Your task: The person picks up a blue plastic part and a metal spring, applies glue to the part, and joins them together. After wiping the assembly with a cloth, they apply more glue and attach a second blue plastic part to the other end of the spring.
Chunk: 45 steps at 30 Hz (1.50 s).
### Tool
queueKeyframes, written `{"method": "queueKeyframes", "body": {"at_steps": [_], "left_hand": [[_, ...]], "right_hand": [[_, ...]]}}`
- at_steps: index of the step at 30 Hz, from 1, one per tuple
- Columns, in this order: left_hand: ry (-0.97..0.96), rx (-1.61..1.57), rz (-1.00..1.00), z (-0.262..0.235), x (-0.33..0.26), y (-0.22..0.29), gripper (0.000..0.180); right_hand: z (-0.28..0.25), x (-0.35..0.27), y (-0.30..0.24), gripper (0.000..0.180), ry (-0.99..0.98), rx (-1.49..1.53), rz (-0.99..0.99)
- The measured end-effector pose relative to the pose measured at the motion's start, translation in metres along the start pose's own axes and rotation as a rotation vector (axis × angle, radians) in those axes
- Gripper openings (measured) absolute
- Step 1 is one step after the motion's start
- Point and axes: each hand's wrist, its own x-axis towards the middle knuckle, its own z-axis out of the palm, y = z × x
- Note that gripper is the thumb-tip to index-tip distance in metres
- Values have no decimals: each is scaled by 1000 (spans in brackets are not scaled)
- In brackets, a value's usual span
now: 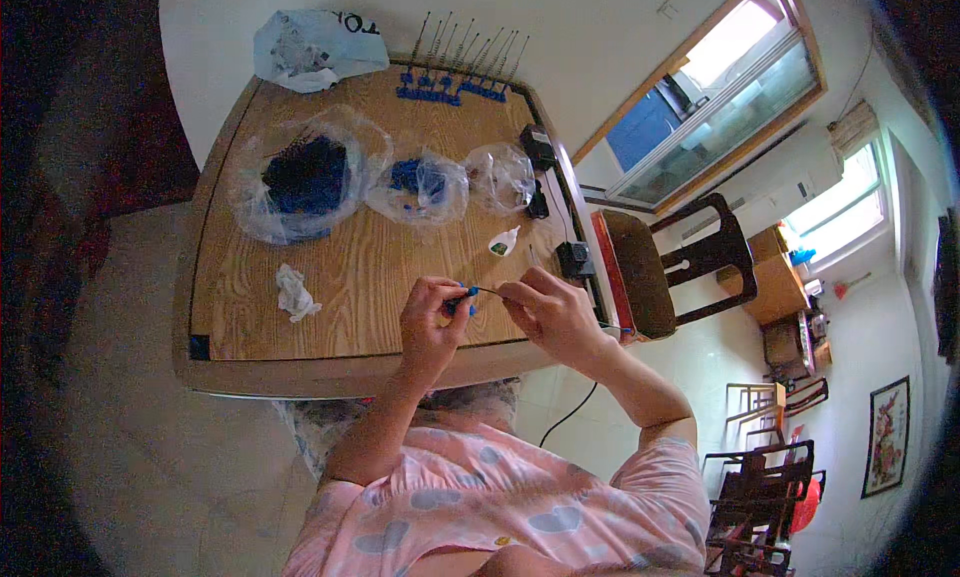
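Observation:
Over the table's near edge, my left hand [430,325] pinches a small blue plastic part [461,301] between thumb and fingers. To its right, the fingertips of my right hand [550,309] are closed on a thin dark rod [487,291], whose left end meets the blue part. Whether the rod sits inside the part is too small to tell. A small white squeeze bottle [504,241] lies on the wood just beyond my right hand. At the far edge stands a row of blue pieces [430,89] with thin, partly coiled dark stems pointing up.
Three clear plastic bags lie open across the wooden table [370,322]: one with dark blue parts [305,177], one with blue parts [418,180], one with small pieces [500,180]. Crumpled tissue [296,293], a white bag [320,52], black boxes [574,260] and a chair [640,275] surround them.

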Motion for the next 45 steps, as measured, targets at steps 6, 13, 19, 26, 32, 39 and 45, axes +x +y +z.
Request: {"method": "queueKeyframes", "body": {"at_steps": [6, 13, 19, 26, 32, 39, 45], "left_hand": [[4, -15, -3, 1, 0, -1, 11], [-11, -16, -24, 1, 0, 0, 11], [-2, -62, -48, 2, -2, -3, 11], [-21, -7, -1, 0, 0, 2, 12], [-7, -47, -29, 3, -2, -2, 12], [-15, 11, 4, -1, 1, 3, 11], [-6, -18, 2, 2, -1, -2, 11]], "right_hand": [[2, 1, 2, 14, 7, 32, -4], [0, 0, 3, 18, -8, 21, -53], [-3, 0, 1, 17, -48, -10, -32], [-2, 0, 4, 15, 17, -3, -42], [-1, 0, 7, 21, -47, -3, -52], [-2, 0, 6, 23, -58, -1, -56], [-3, 0, 8, 20, -38, 25, -47]]}}
